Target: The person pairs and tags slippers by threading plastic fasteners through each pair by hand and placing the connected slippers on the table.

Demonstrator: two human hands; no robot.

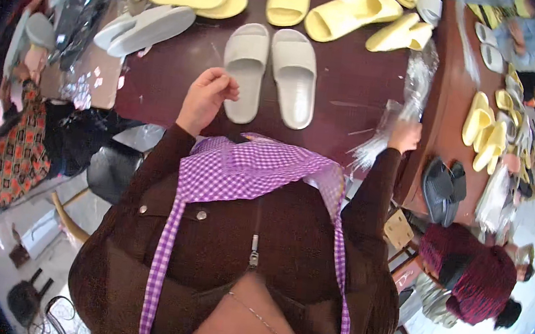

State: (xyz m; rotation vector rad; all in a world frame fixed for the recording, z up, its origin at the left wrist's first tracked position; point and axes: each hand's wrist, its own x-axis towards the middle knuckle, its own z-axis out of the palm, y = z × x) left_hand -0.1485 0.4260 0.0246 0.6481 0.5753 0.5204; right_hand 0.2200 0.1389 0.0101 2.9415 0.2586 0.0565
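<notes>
Two light grey slide sandals (271, 73) lie side by side on the dark maroon table (348, 84), straight ahead of me. My left hand (208, 95) hovers just left of the left sandal with its fingers curled in, and I see nothing in it. My right hand (405, 135) is at the table's right edge, closed on a clear plastic bag (399, 109) that stands up above the hand. My brown sleeves and a purple checked apron fill the lower part of the view.
Yellow slides (342, 15) and more grey slides (145, 27) lie across the far side of the table. Clear bags (82, 4) are piled at the far left. Seated people work at the left and right; a second table (464, 90) at right holds yellow and dark slides (444, 189).
</notes>
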